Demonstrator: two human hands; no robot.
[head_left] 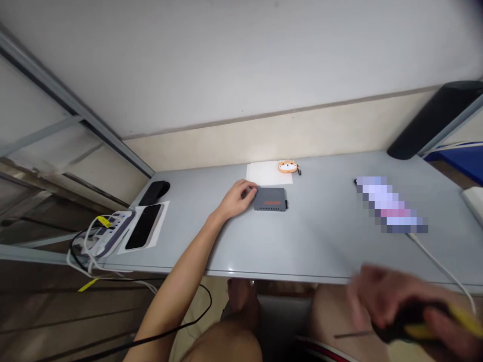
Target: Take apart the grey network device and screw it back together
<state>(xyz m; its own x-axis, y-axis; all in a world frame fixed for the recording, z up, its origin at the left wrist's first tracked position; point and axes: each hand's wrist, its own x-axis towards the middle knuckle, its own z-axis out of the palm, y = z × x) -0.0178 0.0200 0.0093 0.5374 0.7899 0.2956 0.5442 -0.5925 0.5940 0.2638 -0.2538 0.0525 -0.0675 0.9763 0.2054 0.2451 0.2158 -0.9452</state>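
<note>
A small dark grey box (270, 199) with reddish lettering and a row of vent slots lies flat on the desk. My left hand (238, 197) grips its left end, thumb and fingers curled at the edge and back corner. Blurred by motion, my right hand (392, 296) is low at the right, in front of the desk's edge, closed round a screwdriver (418, 324). The screwdriver has a black and yellow handle, and its thin shaft points left, well apart from the box.
Behind the box are white paper (262, 172) and an orange animal-faced case (287, 167). A pixelated phone (388, 206) with a white cable lies right. Left are another phone (144, 226), a power strip (113, 234) and a black object (154, 193). A dark cylinder (433, 120) leans at back right.
</note>
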